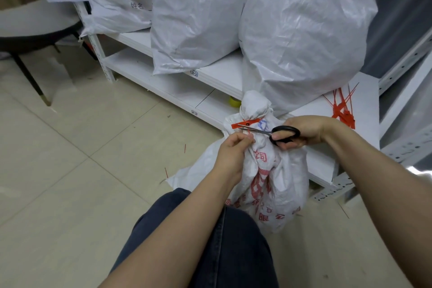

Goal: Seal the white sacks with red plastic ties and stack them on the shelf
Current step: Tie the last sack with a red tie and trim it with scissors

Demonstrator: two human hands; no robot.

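Note:
A white sack [275, 182] with red print stands on the floor by my knee, its neck bunched and cinched by a red plastic tie [245, 122]. My left hand [233, 149] pinches the tie's loose tail just below the neck. My right hand [301, 131] grips black-handled scissors [278, 134], whose blades point left and lie at the tie. Three filled white sacks [301, 30] stand on the white shelf [217, 75] behind. A bundle of spare red ties [342, 110] lies on the shelf at the right.
A round table with dark legs [30, 30] stands at the far left on the beige tile floor. Cut red tie pieces [166, 172] lie on the tiles. A yellow roll [234, 101] sits on the lower shelf. A grey metal upright [406, 147] is at the right.

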